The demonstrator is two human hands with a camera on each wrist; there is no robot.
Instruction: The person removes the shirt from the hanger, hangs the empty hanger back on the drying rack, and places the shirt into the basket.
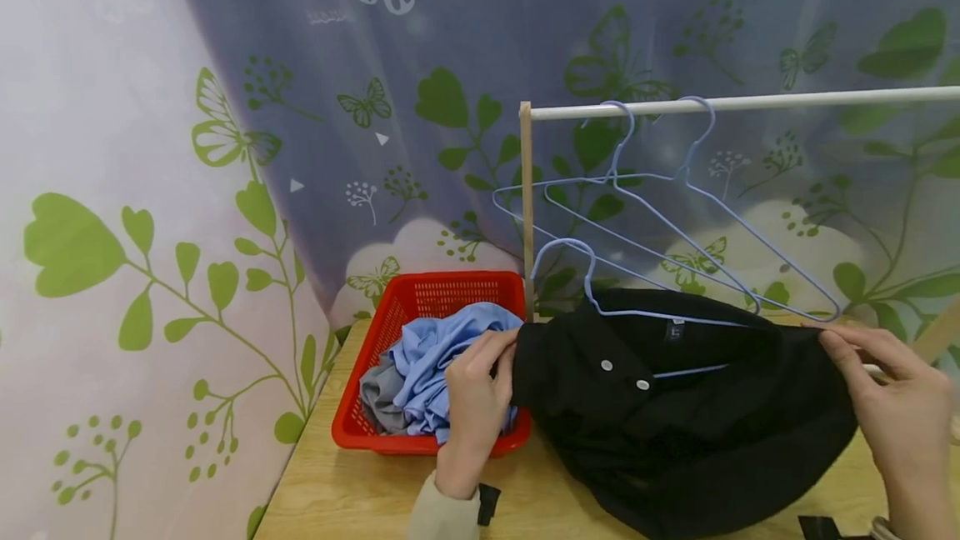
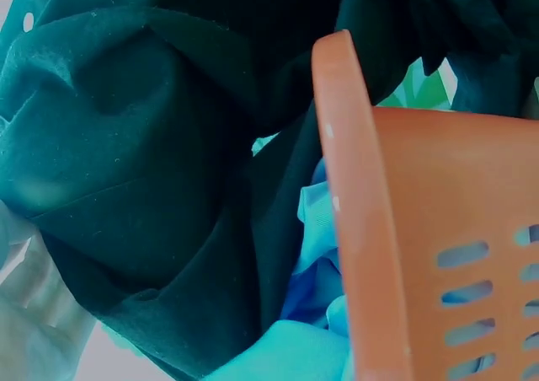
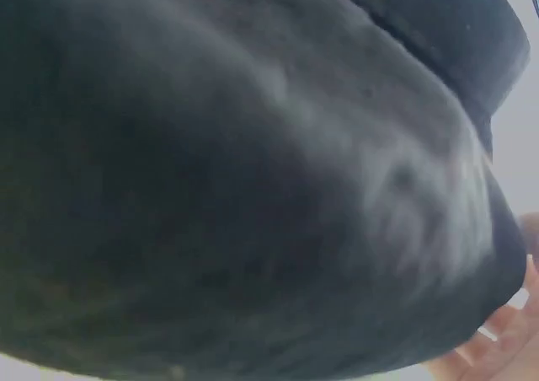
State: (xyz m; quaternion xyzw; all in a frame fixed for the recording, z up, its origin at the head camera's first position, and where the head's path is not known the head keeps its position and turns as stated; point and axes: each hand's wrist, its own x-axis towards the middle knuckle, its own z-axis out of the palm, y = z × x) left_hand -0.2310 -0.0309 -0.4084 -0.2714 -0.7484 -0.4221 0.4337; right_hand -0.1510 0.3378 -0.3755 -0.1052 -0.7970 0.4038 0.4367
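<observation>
A black shirt [image 1: 712,448] with white buttons and a collar label is stretched between both hands above the table. Its left edge is pinched by my left hand [image 1: 480,386], beside the red basket. On the other side my right hand [image 1: 896,402] pinches the shirt near the shoulder. A light blue wire hanger [image 1: 588,261] sits partly inside the shirt, with its hook sticking up out of the neck opening. Black cloth [image 2: 143,162] fills much of the left wrist view, and the right wrist view is mostly shirt fabric [image 3: 253,187] with a white button.
A red plastic basket [image 1: 352,407] with blue and grey clothes [image 1: 450,357] stands on the wooden table [image 1: 322,490]. Behind the shirt, two light blue hangers [image 1: 697,161] hang from a white rail [image 1: 810,98] on a wooden post [image 1: 527,207]. A patterned curtain [image 1: 450,15] forms the backdrop.
</observation>
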